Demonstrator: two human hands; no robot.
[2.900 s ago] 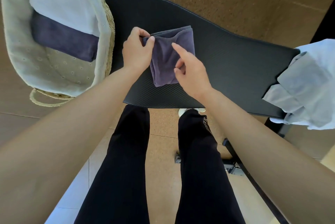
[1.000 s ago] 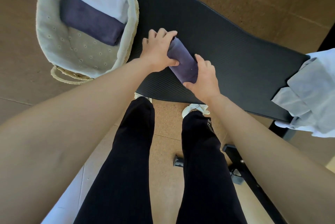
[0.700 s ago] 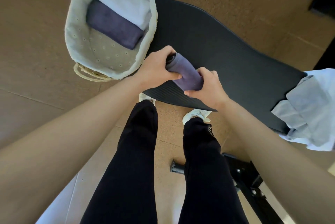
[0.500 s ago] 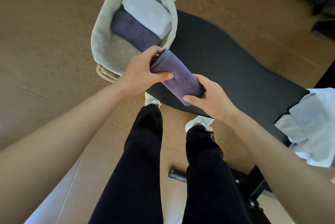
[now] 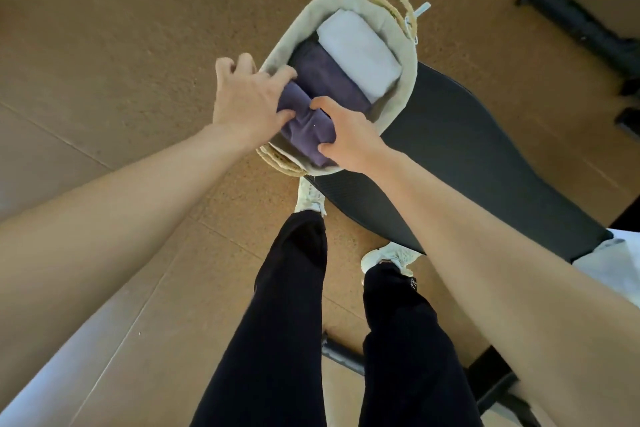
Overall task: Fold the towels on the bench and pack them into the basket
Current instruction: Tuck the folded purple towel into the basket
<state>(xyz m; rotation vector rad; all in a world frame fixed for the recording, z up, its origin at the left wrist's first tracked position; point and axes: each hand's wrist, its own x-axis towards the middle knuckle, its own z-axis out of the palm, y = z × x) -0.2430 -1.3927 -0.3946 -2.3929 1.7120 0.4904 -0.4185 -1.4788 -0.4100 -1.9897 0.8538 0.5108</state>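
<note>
Down by my shoes, speckled brown floor (image 5: 121, 46) runs under the black padded bench (image 5: 467, 156). Beyond, my left hand (image 5: 246, 97) and right hand (image 5: 346, 136) both curl tight round the rolled purple towel (image 5: 304, 129), low inside the basket (image 5: 408, 80), beside a darker roll (image 5: 329, 77) and a white towel (image 5: 360, 52).

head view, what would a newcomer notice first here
The left hand and right hand grip a rolled purple towel at the near end of the basket. Behind it lie another purple towel and a white towel; the black bench runs off right.
</note>
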